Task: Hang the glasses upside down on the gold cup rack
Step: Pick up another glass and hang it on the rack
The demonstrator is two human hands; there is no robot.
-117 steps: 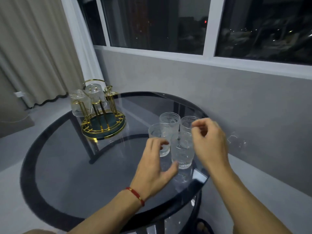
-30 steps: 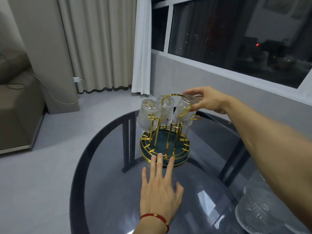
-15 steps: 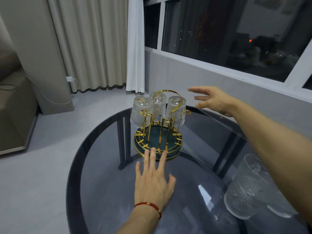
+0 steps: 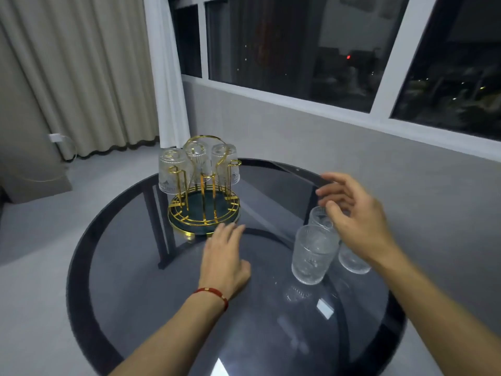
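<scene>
The gold cup rack (image 4: 204, 210) stands at the far left of the round glass table (image 4: 141, 280), with three ribbed glasses hung upside down on its prongs: left (image 4: 170, 170), middle (image 4: 197, 158), right (image 4: 227, 165). Three upright glasses stand on the right: a near one (image 4: 311, 253), one behind it (image 4: 320, 217), and one (image 4: 352, 260) partly hidden under my wrist. My left hand (image 4: 223, 257) lies flat on the table with fingertips at the rack's base. My right hand (image 4: 352, 215) hovers open over the upright glasses, fingers spread and holding nothing.
The table's dark rim runs close to a grey wall under the window at the right. Curtains (image 4: 89, 71) and a wall plug hang beyond the table at left. A small white reflection (image 4: 324, 309) shows on the glass top.
My right hand let go of the third glass on the rack and swung right and down to above the upright glasses. My left hand stayed flat by the rack's base.
</scene>
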